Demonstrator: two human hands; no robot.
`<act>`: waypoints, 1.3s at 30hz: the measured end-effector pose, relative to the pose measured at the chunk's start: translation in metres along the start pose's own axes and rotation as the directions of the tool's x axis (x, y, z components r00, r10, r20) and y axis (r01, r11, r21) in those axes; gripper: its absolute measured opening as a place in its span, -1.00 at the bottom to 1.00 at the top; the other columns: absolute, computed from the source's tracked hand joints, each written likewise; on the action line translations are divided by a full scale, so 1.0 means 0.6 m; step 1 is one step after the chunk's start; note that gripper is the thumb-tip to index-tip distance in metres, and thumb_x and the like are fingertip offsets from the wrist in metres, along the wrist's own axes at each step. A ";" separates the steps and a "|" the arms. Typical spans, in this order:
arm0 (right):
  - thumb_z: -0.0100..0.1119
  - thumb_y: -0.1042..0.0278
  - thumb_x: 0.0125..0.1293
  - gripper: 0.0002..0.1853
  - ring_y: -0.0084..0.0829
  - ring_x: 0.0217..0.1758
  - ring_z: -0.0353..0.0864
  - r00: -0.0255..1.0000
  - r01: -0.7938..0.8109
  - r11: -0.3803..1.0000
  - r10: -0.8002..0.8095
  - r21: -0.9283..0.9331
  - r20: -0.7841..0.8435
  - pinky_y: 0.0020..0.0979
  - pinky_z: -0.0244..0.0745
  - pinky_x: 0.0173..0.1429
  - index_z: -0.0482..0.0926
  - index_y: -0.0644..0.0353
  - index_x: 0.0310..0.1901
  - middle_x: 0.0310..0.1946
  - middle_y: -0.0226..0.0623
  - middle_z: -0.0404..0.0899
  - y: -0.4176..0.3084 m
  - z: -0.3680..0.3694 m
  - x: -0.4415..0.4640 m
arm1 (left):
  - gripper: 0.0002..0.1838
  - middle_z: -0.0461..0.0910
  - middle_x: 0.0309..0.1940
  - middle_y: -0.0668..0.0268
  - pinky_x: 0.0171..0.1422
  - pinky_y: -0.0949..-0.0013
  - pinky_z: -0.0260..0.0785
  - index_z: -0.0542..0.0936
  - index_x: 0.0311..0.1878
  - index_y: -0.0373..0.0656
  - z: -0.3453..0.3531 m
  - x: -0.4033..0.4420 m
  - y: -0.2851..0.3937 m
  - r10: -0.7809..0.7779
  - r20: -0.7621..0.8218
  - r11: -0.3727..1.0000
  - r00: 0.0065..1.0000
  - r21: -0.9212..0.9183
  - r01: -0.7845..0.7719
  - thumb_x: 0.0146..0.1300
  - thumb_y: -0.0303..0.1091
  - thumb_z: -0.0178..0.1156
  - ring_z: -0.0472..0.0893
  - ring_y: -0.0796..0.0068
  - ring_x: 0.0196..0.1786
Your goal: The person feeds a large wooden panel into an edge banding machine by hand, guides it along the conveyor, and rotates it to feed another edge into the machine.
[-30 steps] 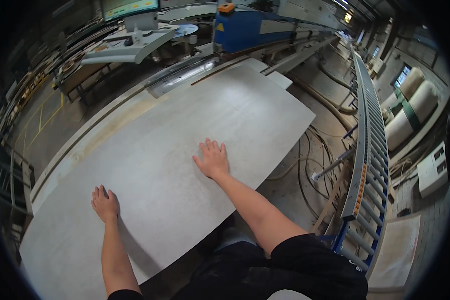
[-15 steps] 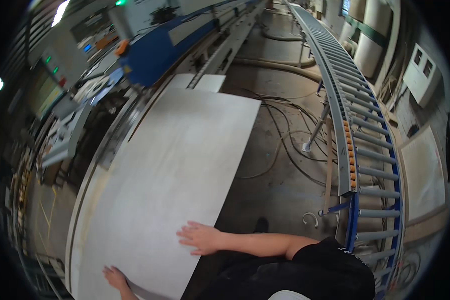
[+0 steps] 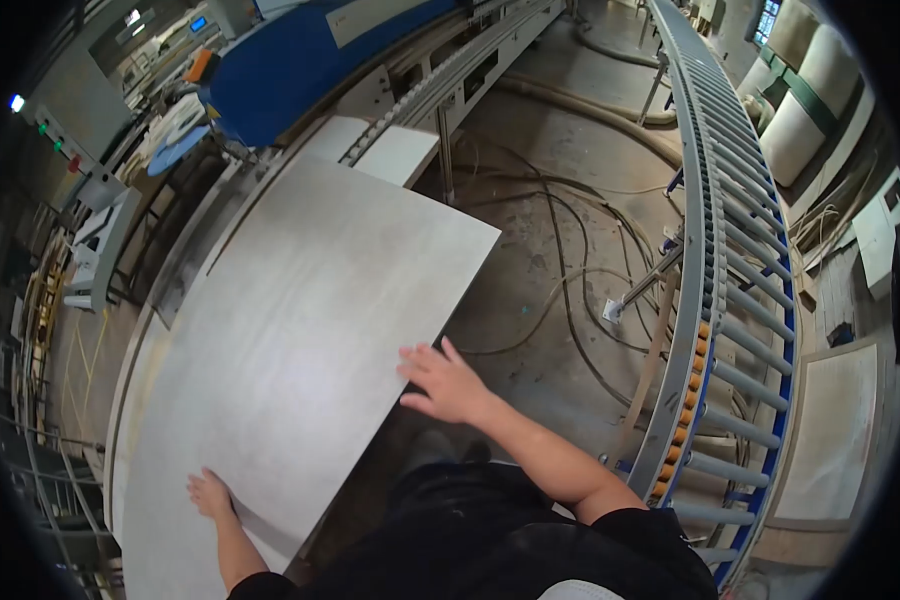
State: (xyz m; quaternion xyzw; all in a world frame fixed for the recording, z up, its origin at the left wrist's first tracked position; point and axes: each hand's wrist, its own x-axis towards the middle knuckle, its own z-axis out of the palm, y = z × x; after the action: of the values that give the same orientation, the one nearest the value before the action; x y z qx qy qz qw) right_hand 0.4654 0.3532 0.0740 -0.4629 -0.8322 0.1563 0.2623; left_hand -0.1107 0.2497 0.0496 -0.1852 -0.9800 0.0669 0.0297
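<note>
A large pale flat board point(image 3: 280, 300) lies across the machine table and takes up the middle of the view. My left hand point(image 3: 210, 495) rests flat on its near left part, fingers spread. At the board's right edge is my right hand point(image 3: 445, 385), fingers apart and palm down, its fingertips over the edge. Whether those fingertips press on the surface I cannot tell. Neither hand grips anything. A smaller white panel point(image 3: 398, 157) shows beyond the far end of the board.
A blue machine housing point(image 3: 300, 70) stands at the far left, with a rail point(image 3: 450, 70) running away beside it. On the right is a roller conveyor point(image 3: 745, 300). Cables point(image 3: 565, 290) and a thick hose point(image 3: 610, 112) lie on the floor between.
My right hand has shifted from the board's surface to its right edge. My left hand stays spread on the board. The head view has tilted and moved.
</note>
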 end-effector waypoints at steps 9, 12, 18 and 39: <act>0.31 0.38 0.24 -0.55 -0.18 0.05 0.62 0.763 -0.249 0.901 0.409 0.356 -0.501 -0.33 0.54 0.12 0.54 0.26 0.16 0.05 -0.04 0.58 0.236 -0.059 0.061 | -0.23 0.00 0.58 0.20 0.53 -0.23 -0.08 0.09 0.56 0.11 -0.016 -0.051 0.140 -0.028 0.026 0.998 0.999 -0.062 0.029 0.42 0.32 -0.30 0.03 0.06 0.58; 0.27 0.34 0.31 -0.46 -0.46 -0.19 0.57 0.654 -0.416 0.700 0.673 0.580 -0.344 -0.45 0.53 -0.06 0.43 0.24 0.30 -0.23 -0.21 0.60 0.308 -0.088 0.085 | -0.23 0.07 0.56 0.15 0.50 -0.27 -0.05 0.13 0.55 0.10 -0.026 -0.060 0.196 -0.086 0.011 0.993 0.996 -0.074 0.087 0.41 0.32 -0.29 0.09 0.03 0.55; 0.20 0.36 0.39 -0.68 -0.66 -0.33 0.49 0.672 -0.465 0.255 0.725 0.848 0.151 -0.57 0.40 -0.20 0.61 0.27 0.12 -0.34 -0.43 0.62 0.440 -0.109 0.100 | -0.27 0.25 0.46 0.05 0.43 -0.34 0.05 0.21 0.51 0.02 -0.047 -0.087 0.384 0.034 -0.023 0.997 0.999 -0.065 -0.036 0.43 0.25 -0.24 0.21 -0.03 0.49; 0.31 0.51 0.26 -0.93 -0.62 -0.40 0.56 0.433 -0.874 0.011 -0.434 0.485 0.790 -0.57 0.46 -0.30 0.62 0.30 -0.30 -0.39 -0.31 0.68 0.652 -0.123 0.267 | -0.31 0.17 0.50 0.02 0.50 -0.13 0.01 0.25 0.49 -0.02 -0.155 -0.442 1.044 0.578 -0.232 0.793 0.782 -0.064 -0.606 0.44 0.18 -0.15 0.15 0.04 0.53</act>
State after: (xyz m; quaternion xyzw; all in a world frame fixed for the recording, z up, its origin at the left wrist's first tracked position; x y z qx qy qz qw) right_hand 0.7083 0.6956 -0.0160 -0.1644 -0.3549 0.9203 0.0067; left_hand 0.3685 0.7412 0.0436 -0.4911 -0.8660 -0.0126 0.0932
